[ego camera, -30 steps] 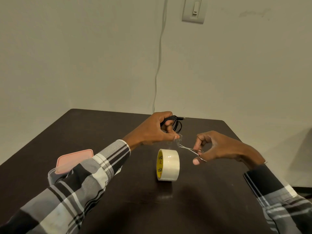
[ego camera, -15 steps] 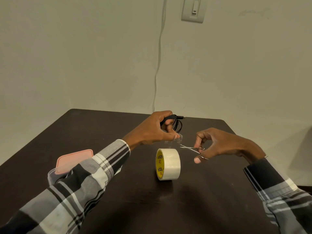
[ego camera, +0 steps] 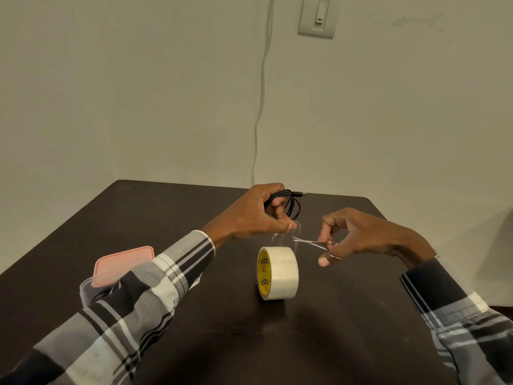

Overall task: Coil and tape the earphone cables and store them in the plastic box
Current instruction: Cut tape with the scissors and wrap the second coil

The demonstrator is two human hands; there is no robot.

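Dark matte table, left hand gripping coiled black cable, right hand holding thin steel scissors

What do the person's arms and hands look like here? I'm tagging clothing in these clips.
Both arms wear long sleeves of one plaid shirt, checked in black, grey and white with thin dark stripes. The left sleeve ends in a pale striped cuff at the wrist; the right sleeve stops just short of the wrist. The left hand and right hand are bare: no gloves, rings or watch visible.

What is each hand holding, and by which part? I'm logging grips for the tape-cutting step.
The left hand grips the coiled black cable around its bundled loops and pinches the tape strip's end. The right hand holds small scissors by their handle loops.
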